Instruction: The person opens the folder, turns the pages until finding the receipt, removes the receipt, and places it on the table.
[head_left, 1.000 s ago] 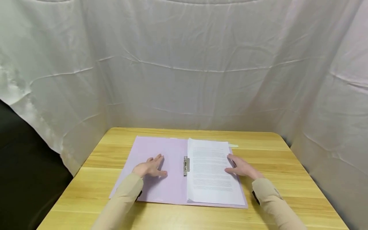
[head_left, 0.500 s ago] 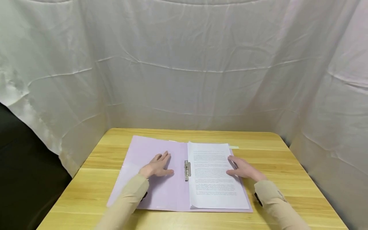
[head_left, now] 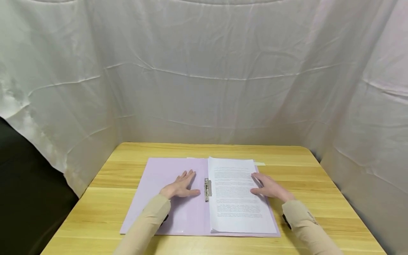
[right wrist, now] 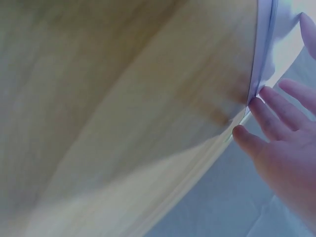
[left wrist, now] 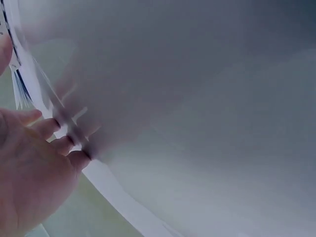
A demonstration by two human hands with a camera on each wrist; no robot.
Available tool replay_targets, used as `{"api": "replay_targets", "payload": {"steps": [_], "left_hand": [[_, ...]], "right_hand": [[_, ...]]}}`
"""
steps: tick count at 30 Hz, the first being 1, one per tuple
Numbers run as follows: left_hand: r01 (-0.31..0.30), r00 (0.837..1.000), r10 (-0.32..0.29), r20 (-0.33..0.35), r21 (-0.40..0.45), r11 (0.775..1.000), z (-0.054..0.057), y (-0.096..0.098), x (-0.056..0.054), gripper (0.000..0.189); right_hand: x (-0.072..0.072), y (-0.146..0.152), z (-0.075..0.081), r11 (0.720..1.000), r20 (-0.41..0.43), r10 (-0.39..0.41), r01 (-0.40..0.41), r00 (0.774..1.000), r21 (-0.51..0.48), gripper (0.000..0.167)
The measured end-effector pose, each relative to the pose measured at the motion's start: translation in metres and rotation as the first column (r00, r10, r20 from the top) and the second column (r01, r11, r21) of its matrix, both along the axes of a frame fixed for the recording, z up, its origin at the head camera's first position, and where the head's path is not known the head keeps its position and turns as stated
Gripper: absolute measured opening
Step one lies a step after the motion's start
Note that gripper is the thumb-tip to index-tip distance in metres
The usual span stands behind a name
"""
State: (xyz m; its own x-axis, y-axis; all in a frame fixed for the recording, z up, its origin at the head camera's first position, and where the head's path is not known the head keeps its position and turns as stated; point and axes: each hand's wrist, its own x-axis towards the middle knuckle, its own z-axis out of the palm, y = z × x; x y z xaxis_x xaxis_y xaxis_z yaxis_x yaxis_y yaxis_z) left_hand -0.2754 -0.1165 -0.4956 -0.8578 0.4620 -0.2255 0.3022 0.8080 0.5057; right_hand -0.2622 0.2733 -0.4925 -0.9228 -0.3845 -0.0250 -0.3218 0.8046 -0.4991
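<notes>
A lilac folder [head_left: 149, 198] lies spread flat on the wooden table, with a metal clip [head_left: 207, 190] beside its spine. On its right half sits a stack of printed paper [head_left: 237, 198]. My left hand [head_left: 180, 186] rests on the inside of the left cover, fingers spread and thumb pointing at the clip. In the left wrist view its fingertips [left wrist: 81, 158] meet the glossy cover [left wrist: 197, 138]. My right hand [head_left: 270, 187] lies at the right edge of the stack, thumb and fingers apart. The right wrist view shows its fingertips [right wrist: 254, 102] at the folder's edge [right wrist: 261, 49].
The wooden table [head_left: 318, 198] extends around the folder on all sides. A pale strip [head_left: 259, 164] sticks out past the folder's top right. Light fabric curtains [head_left: 204, 88] enclose the back and sides, and a dark surface [head_left: 28, 198] stands at the left.
The folder has shifted slightly toward the person. My left hand has slid right across the cover toward the clip, and the left cover lies flatter. My right hand has barely moved.
</notes>
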Motion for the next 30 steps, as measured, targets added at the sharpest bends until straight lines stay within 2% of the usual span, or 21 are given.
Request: {"api": "replay_targets", "payload": {"steps": [6, 14, 21, 30], "left_hand": [[0.016, 1.0, -0.016, 0.01, -0.008, 1.0, 0.004, 0.005, 0.002, 0.094], [0.036, 0.999, -0.036, 0.005, 0.012, 0.999, 0.004, 0.013, 0.002, 0.102], [0.02, 1.0, -0.021, -0.016, -0.028, 0.999, 0.003, 0.018, 0.005, 0.102], [0.004, 0.999, -0.006, -0.043, -0.061, 0.998, 0.001, 0.029, 0.01, 0.096]], "right_hand": [[-0.003, 0.002, 0.006, 0.999, -0.006, -0.022, 0.022, 1.0, -0.031, 0.075], [-0.031, 0.001, 0.011, 0.997, -0.089, -0.045, 0.039, 0.995, -0.069, 0.069], [-0.053, 0.001, 0.005, 0.994, -0.092, -0.085, 0.078, 0.992, -0.07, 0.069], [-0.066, 0.002, -0.005, 0.991, -0.055, -0.128, 0.126, 0.99, -0.038, 0.067]]}}
